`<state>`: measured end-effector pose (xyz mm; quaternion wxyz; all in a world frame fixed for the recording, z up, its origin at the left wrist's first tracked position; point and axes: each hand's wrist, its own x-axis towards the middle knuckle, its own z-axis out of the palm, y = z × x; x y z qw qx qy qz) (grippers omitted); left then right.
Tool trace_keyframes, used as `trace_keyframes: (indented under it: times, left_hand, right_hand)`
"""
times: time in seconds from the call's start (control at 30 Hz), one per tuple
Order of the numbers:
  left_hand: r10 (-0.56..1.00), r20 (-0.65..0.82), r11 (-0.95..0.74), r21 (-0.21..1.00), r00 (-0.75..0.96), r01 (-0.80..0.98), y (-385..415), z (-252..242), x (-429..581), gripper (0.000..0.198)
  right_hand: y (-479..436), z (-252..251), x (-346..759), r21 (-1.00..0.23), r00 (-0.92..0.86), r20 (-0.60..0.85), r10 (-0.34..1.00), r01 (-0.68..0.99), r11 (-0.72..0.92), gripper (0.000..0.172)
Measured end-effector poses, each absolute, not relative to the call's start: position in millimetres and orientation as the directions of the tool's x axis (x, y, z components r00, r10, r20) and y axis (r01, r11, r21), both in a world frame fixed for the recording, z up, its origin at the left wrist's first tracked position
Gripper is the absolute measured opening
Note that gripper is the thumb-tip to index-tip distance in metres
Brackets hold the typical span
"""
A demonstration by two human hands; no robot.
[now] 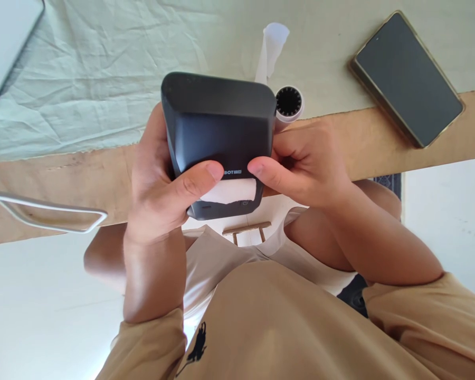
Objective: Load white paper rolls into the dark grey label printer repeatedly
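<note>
Fig.: L hand (158,179) & R hand (304,163), both grips closed on black printer (219,137) held above table (380,142) near edge; white paper (231,191) already protruding, not yet detached

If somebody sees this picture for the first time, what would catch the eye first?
Probably the dark boxy device in the centre, held above the lap by the left hand and right hand, with white paper showing at its lower end between the thumbs. Next, the dark phone lying on the table edge at upper right.
</note>
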<state>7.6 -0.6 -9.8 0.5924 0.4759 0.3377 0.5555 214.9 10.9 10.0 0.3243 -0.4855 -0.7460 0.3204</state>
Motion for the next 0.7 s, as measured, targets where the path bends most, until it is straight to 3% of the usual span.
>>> trace_keyframes:
  times: [0.13, 0.33, 0.53, 0.7]
  left_hand:
    - [0.994, 0.075, -0.044, 0.934, 0.074, -0.355, -1.5, -8.0, 12.0, 0.062]
    - [0.989, 0.097, -0.057, 0.945, 0.110, -0.321, -3.4, -6.0, 11.7, 0.043]
    - [0.987, 0.117, -0.078, 0.952, 0.115, -0.296, -0.3, -14.0, 7.6, 0.062]
    - [0.989, 0.101, -0.063, 0.945, 0.104, -0.320, -1.1, -12.0, 11.5, 0.059]
  right_hand:
    - [10.9, 10.4, 215.2, -0.786, -0.335, 0.175, 0.926, 0.518, 0.336, 0.082]
    - [11.0, 12.5, 219.4, -0.760, -0.383, 0.170, 0.908, 0.536, 0.368, 0.083]
    - [8.5, 16.5, 223.7, -0.701, -0.457, 0.144, 0.878, 0.579, 0.416, 0.077]
    - [7.1, 18.3, 223.1, -0.724, -0.437, 0.111, 0.893, 0.580, 0.374, 0.078]
